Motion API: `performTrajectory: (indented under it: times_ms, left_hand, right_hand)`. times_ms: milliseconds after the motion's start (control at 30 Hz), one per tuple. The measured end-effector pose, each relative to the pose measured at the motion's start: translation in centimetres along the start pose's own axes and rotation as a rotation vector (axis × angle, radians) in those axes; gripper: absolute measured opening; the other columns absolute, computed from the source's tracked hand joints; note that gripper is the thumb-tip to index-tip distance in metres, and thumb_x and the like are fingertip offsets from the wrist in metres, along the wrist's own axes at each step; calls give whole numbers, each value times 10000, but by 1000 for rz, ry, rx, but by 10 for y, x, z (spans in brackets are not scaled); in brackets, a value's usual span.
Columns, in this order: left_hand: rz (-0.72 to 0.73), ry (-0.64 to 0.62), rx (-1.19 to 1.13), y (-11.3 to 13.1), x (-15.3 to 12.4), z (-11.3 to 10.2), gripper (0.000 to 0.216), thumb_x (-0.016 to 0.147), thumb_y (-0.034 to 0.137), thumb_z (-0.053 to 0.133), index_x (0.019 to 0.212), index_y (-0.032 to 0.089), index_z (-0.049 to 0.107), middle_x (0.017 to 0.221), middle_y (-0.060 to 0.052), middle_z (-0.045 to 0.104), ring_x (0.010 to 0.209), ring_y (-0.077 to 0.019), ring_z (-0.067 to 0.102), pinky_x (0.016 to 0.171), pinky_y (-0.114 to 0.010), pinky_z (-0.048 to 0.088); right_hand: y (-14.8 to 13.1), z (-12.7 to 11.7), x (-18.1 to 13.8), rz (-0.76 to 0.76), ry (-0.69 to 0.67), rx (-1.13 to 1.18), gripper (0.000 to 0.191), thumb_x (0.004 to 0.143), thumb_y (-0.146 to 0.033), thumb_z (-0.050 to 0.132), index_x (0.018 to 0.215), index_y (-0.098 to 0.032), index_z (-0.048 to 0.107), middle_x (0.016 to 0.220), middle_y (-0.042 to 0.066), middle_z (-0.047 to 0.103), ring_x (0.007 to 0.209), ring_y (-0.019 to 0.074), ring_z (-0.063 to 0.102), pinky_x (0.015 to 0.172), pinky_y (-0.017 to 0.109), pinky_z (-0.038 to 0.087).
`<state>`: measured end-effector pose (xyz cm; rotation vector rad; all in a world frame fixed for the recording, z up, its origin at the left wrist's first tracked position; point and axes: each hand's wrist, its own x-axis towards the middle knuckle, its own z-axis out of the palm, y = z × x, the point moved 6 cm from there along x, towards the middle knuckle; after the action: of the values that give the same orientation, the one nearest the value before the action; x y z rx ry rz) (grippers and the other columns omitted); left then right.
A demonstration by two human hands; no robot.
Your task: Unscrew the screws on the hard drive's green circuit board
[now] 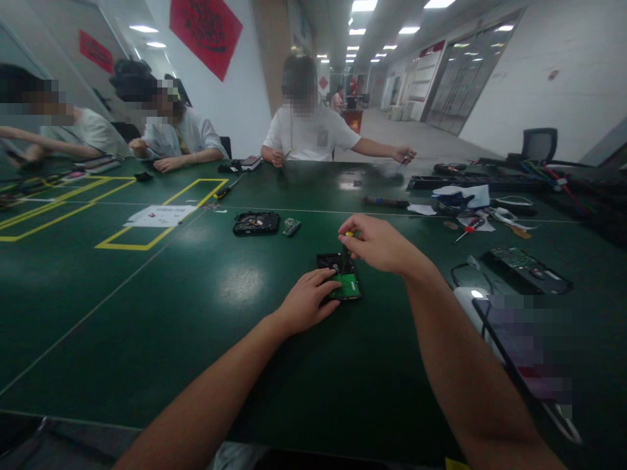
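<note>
A hard drive [349, 286] lies on the green table in front of me, its green circuit board facing up at the near end and black casing at the far end. My left hand [307, 301] holds it from the left, fingers over the board and thumb along the near edge. Above the drive, my right hand [375, 243] is closed around a screwdriver with a yellow-topped handle [349, 234]. The screwdriver stands nearly upright, its shaft pointing down at the drive; whether the tip sits in a screw is too small to tell.
Beyond the drive lie an opened black drive [255, 223] and a small circuit board [291, 226]. At right are another drive [529, 269], a phone [519, 346], a red-handled screwdriver [473, 226] and cables. A paper [159, 216] lies left. Several people sit around the table.
</note>
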<state>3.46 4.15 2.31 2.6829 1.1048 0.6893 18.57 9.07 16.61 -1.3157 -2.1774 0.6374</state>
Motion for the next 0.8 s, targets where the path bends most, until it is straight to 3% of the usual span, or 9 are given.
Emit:
performTrajectory:
  times_ms: [200, 333, 433, 567, 800]
  left_hand:
    - [-4, 0, 11, 0, 0, 1, 416, 968, 366, 650, 1365, 245, 617, 1524, -122, 533, 1413, -318, 503, 1189, -540, 416]
    - [-10, 3, 7, 0, 0, -1, 417, 966, 368, 653, 1366, 256, 617, 1522, -118, 537, 1416, -319, 502, 1183, -548, 421]
    - [-10, 0, 6, 0, 0, 0, 415, 967, 371, 652, 1363, 251, 619, 1521, -122, 537, 1415, -320, 503, 1179, -548, 424]
    - [-14, -3, 9, -1, 0, 0, 424, 965, 374, 656, 1368, 251, 613, 1523, -123, 536, 1415, -321, 504, 1177, -552, 424]
    - [0, 2, 13, -1, 0, 1, 419, 967, 367, 649, 1371, 259, 609, 1530, -112, 528, 1421, -320, 495, 1185, -555, 414]
  right_hand:
    - [-5, 6, 2, -71, -78, 33, 192, 1001, -325, 559, 1010, -202, 706, 912, 29, 742, 701, 146, 666, 699, 274, 479]
    - [-5, 3, -1, -41, -82, 75, 193, 981, -258, 570, 1117, -205, 696, 1002, 40, 756, 641, 125, 660, 660, 261, 489]
    - [-5, 1, -3, -9, -82, 66, 192, 964, -260, 596, 1121, -190, 682, 1047, 69, 763, 678, 144, 685, 633, 263, 492]
    - [-5, 2, -2, -4, -79, 13, 169, 959, -288, 600, 1057, -193, 699, 933, 63, 764, 744, 182, 690, 654, 281, 490]
    - [-9, 1, -2, -60, -112, 4, 216, 948, -229, 588, 1100, -225, 742, 952, 35, 761, 785, 172, 671, 699, 284, 474]
